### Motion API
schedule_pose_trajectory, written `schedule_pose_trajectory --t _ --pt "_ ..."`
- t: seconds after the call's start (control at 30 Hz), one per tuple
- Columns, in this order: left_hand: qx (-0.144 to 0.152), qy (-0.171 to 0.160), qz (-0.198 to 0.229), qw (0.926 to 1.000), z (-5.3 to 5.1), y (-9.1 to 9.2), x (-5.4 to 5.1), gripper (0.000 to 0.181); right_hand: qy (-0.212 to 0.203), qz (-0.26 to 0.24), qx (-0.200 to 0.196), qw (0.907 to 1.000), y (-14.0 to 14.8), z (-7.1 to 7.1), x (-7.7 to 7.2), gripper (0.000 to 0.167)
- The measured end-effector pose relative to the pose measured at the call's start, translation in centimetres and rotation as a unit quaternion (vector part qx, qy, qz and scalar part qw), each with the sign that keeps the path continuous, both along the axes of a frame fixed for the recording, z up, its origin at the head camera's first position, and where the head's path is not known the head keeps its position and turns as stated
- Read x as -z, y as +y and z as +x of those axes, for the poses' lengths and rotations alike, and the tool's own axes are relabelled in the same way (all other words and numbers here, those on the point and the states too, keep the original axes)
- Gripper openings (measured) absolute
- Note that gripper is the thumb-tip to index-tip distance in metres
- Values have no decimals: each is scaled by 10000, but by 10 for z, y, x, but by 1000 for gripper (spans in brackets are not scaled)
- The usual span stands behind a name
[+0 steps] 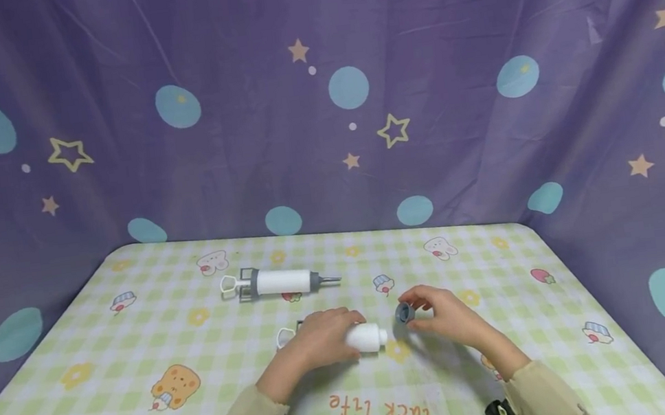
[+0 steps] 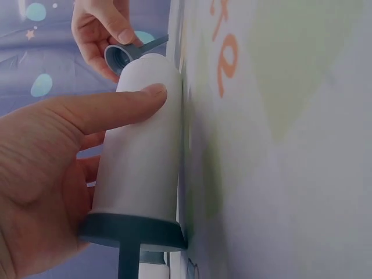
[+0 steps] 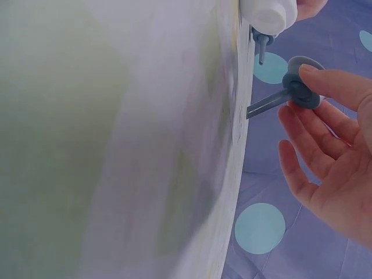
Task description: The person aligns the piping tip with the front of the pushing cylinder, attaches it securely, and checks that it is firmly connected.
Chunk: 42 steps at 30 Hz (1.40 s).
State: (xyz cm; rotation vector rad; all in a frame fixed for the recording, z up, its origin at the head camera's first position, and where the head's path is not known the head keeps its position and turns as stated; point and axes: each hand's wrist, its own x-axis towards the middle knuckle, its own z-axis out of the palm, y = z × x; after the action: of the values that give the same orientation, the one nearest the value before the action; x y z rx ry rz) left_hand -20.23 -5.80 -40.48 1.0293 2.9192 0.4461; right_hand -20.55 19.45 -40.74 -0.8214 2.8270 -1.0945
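My left hand grips the white barrel of a syringe-like plunger tube lying low over the table, its bare white tip toward the right. In the left wrist view the thumb lies across the barrel, above a dark grey-blue flange. To the right, my right hand pinches a grey nozzle cap between thumb and fingers, its hollow end facing the barrel with a gap between. The right wrist view shows the cap's thin spout; the other fingers are loosely bent.
A second syringe-like tube, with a grey nozzle fitted and a white pull handle, lies farther back on the table. A checked cloth with printed figures covers the tabletop. Behind it hangs a purple curtain.
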Motion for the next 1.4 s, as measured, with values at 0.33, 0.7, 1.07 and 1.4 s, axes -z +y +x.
schedule_pose_trajectory --t 0.33,0.7,1.07,1.4 --pt "8 418 19 9991 -1 0 -4 46 69 -59 49 9999 -2 0 -2 40" --pt "-99 962 130 9952 -6 -4 -17 46 177 -54 5 9998 -5 -1 -6 40" --pt "-187 1080 294 9935 -6 -3 -31 47 215 -118 21 9997 -7 -1 -16 41" --pt "-168 1222 102 9923 -4 -1 -40 47 309 -160 34 9994 -11 -1 -21 41"
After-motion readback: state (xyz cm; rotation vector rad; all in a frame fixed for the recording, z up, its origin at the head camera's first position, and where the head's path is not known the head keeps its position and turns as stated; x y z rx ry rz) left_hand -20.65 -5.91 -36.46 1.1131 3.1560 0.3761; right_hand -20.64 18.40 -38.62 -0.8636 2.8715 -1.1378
